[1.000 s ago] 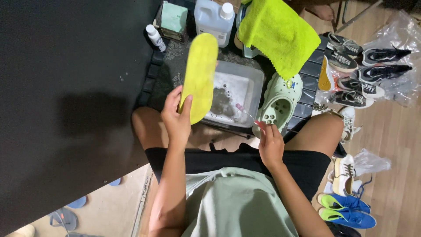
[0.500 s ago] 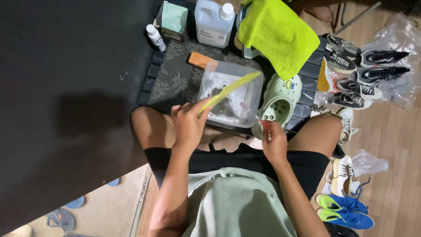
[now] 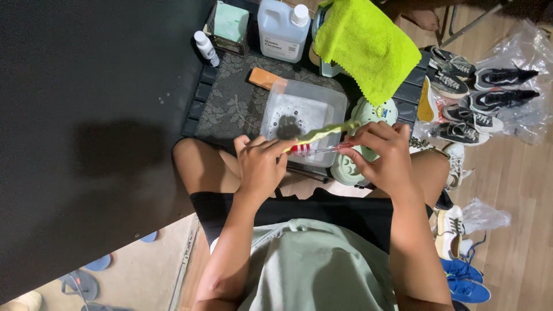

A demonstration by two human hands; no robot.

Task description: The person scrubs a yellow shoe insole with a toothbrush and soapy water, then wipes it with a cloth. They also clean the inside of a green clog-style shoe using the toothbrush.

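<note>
My left hand (image 3: 260, 165) grips a yellow-green shoe insole (image 3: 322, 133), held edge-on over the near rim of a clear plastic tub (image 3: 276, 92) of soapy water. My right hand (image 3: 383, 154) holds a small brush with a clear handle and red-and-white bristles (image 3: 308, 150), pressed against the insole's underside. A pale green clog (image 3: 360, 112) lies just behind my right hand, partly hidden by it.
A dark patterned mat (image 3: 230, 103) carries the tub, an orange-handled brush (image 3: 264, 78), a white cleaner jug (image 3: 282, 29), a small white bottle (image 3: 206, 47) and a yellow-green cloth (image 3: 368, 46). Several sneakers (image 3: 478, 103) lie on the wooden floor at right; blue shoes (image 3: 464, 279) sit near my right knee.
The insole dropped from upright and face-on to edge-on, low over the tub. My right hand rose from my lap and brought the small brush up to the insole.
</note>
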